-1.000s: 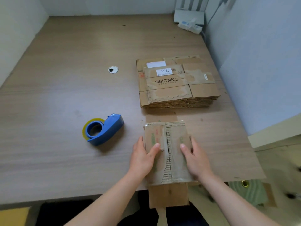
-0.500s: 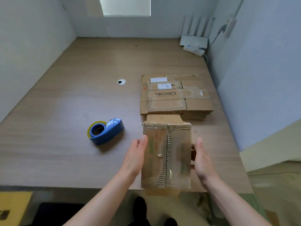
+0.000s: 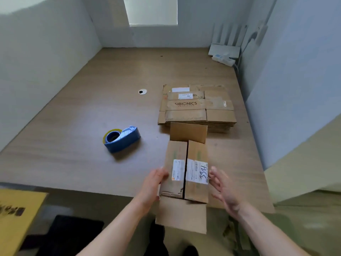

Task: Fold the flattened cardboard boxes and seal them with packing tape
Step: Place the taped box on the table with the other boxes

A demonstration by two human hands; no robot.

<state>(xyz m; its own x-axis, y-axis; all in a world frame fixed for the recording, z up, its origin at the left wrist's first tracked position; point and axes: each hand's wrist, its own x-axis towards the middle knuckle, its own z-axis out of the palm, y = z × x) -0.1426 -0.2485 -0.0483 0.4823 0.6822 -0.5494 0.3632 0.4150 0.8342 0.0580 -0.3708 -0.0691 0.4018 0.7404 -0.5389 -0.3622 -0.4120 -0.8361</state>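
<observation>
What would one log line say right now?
brown cardboard box: top flaps closed, seam untaped | left hand: on box side | right hand: open beside box | blue tape dispenser: untouched

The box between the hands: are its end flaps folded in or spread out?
Spread out. On the box, the far end flap and the near end flap both stick out unfolded.
</observation>
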